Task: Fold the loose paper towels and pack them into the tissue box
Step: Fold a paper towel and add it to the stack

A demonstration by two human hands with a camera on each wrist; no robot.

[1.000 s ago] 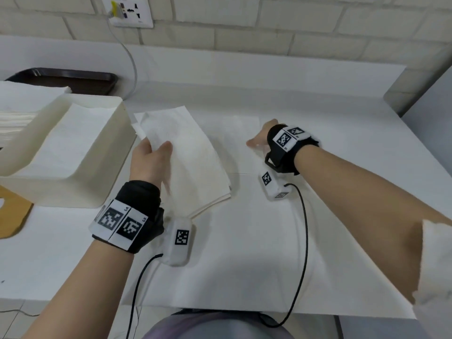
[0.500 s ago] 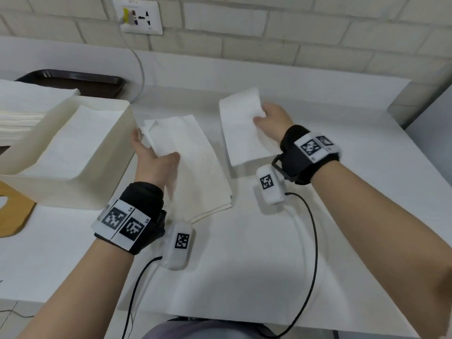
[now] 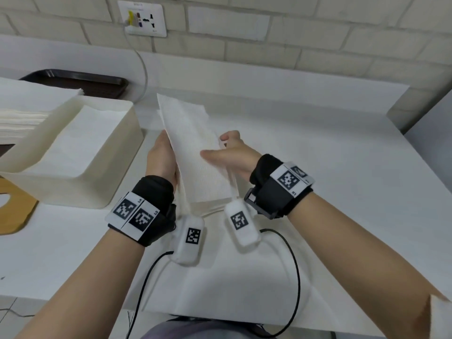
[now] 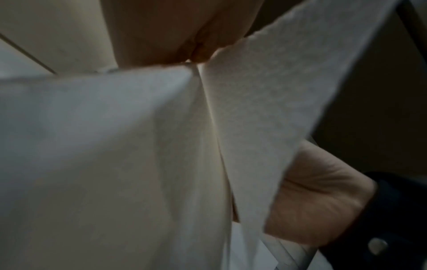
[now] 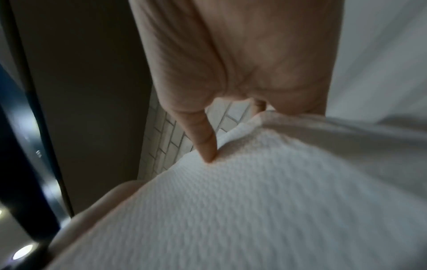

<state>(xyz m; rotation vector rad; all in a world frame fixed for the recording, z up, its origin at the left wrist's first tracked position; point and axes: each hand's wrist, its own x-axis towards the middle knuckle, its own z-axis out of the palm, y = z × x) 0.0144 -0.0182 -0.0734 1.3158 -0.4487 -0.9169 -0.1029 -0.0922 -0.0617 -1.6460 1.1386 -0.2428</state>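
Observation:
Both hands hold white paper towels (image 3: 193, 152) raised on edge over the table, just right of the open cream tissue box (image 3: 127, 157). My left hand (image 3: 162, 155) grips the left side of the folded towels (image 4: 104, 146), its fingers hidden behind them. My right hand (image 3: 225, 148) pinches a towel (image 5: 254, 210) at its right edge, with the index finger (image 5: 203, 138) on top and the thumb beneath. The lower ends of the towels (image 3: 210, 204) rest near the table. A flat towel lies inside the box.
A stack of loose paper towels (image 3: 24, 106) sits at the far left behind the box. A dark tray (image 3: 73, 81) stands at the back left. A brown wooden lid (image 3: 14, 211) lies at the left edge. A wall socket with a cable (image 3: 141, 18) is behind.
My right hand carried its towel from the back right over to the folded towels in my left hand. The left hand tipped those towels up off the table.

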